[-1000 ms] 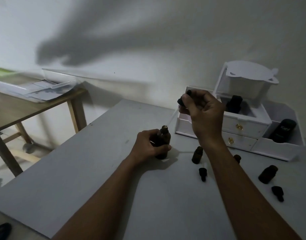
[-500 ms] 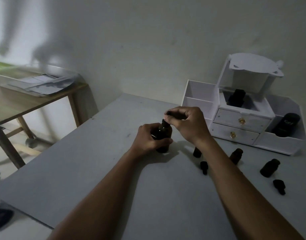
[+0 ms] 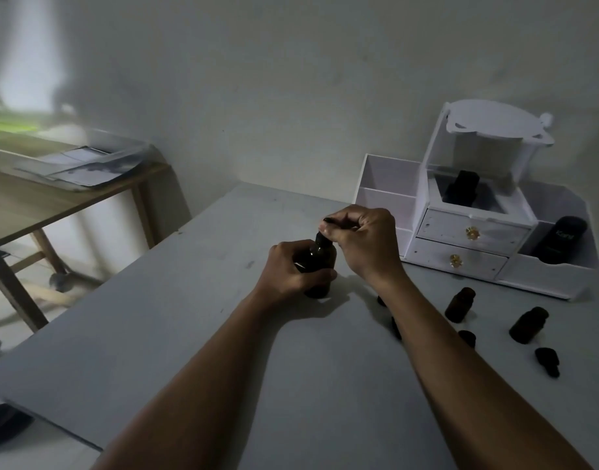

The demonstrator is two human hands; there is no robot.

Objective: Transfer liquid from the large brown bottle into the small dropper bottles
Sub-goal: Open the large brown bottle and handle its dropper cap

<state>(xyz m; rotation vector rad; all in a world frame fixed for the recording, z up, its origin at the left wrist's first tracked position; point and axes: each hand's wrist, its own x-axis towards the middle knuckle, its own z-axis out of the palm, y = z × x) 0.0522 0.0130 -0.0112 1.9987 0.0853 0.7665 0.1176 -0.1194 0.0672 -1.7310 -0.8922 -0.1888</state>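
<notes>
brown bottle (image 3: 318, 262) stands upright, wrapped by left hand (image 3: 291, 269); right hand (image 3: 362, 242) fingers pinch its cap at twelve o'clock.

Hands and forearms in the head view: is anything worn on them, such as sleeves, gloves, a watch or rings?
Nothing is visible. The left hand and the right hand are bare, with no gloves, and both forearms are uncovered down to the bottom edge of the frame. No watch, bracelet or ring shows, though the dim light could hide small details.
</notes>
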